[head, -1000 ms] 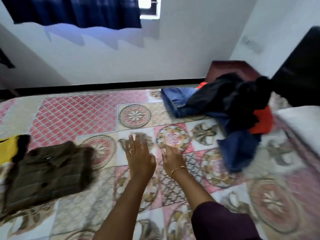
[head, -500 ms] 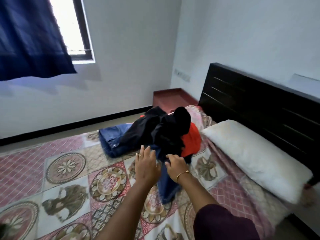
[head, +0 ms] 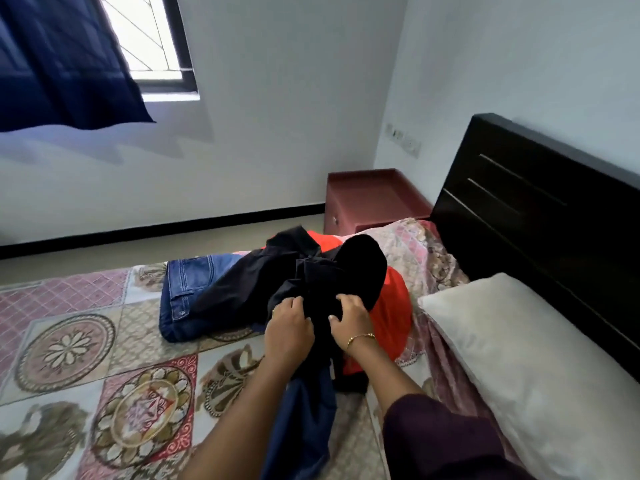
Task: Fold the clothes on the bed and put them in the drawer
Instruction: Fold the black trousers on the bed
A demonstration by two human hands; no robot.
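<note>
Both the left hand (head: 289,329) and right hand (head: 349,318) grip the black garment (head: 311,282) atop the clothes pile (head: 242,289).

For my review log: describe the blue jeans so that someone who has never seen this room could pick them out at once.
Start at the black headboard and follow the patterned bedspread towards the window wall to the heap of clothes. The jeans lie at its far left edge, partly under a black garment. They alone are faded blue denim with pale stitched seams.
</note>
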